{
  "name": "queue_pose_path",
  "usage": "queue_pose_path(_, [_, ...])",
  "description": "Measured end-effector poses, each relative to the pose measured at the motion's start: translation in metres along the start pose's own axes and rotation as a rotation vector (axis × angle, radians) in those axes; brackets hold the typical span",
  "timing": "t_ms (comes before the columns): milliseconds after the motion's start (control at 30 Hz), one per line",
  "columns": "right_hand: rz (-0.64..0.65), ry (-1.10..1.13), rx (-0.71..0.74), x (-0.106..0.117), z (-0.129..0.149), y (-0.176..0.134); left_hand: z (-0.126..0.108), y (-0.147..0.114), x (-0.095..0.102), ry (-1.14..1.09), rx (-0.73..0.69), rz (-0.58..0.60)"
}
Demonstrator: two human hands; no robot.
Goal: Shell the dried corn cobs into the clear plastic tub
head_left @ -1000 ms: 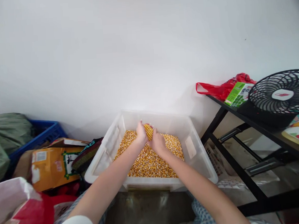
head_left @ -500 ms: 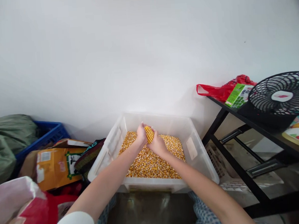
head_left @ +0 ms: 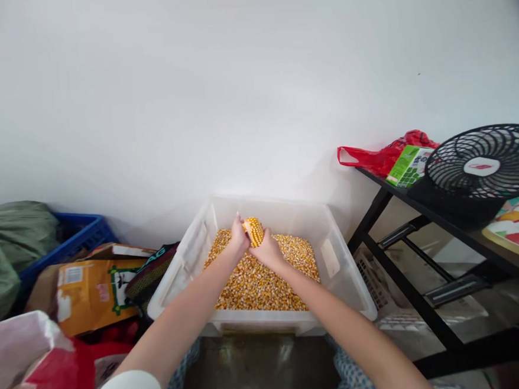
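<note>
Between my two hands is a corn cob (head_left: 254,231) with yellow kernels still on it; a pale patch shows on its left side. My left hand (head_left: 239,234) is closed around the cob's left end. Around its right side and lower end wraps my right hand (head_left: 267,250). Both hands are above a whitish plastic bin (head_left: 268,317), which stands against the wall. A bed of loose corn kernels (head_left: 261,286), yellow and pale, covers the bin's floor. Parts of my fingers behind the cob are hidden.
On the right a black table (head_left: 447,214) bears a fan (head_left: 482,164), a red plastic bag (head_left: 381,159) and a green-white box (head_left: 411,165). To the left are an orange carton (head_left: 93,292), a blue crate (head_left: 82,230), a green cloth-like cover (head_left: 18,247) and a red-white bag (head_left: 45,375).
The cob has turned in my hands, and a pale patch on its left side has come into sight. My left hand has shifted slightly left. The whole view has moved a little.
</note>
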State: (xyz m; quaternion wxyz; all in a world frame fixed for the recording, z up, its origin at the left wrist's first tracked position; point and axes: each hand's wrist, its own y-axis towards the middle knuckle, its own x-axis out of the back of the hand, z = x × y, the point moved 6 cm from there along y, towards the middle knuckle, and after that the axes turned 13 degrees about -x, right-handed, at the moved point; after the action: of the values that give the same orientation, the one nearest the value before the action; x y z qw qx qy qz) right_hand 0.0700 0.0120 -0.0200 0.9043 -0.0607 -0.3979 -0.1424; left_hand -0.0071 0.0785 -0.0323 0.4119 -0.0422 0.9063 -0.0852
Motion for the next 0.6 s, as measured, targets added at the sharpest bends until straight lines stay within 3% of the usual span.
queue_pose_path(167, [0.020,0.003,-0.076,0.001,-0.013,0.014,-0.006,0.013,0.010,0.174,-0.006,-0.026])
queue_pose_path(300, [0.006,-0.101,-0.050,0.001,-0.021,0.015,-0.002,0.007,0.004,0.291,-0.063,0.015])
queue_pose_path(433, [-0.005,-0.134,0.042,-0.002,-0.015,0.009,0.005,-0.003,-0.007,0.172,-0.114,0.076])
queue_pose_path(600, [0.035,0.022,0.060,-0.005,-0.006,0.007,-0.003,-0.010,-0.011,0.073,-0.108,0.067])
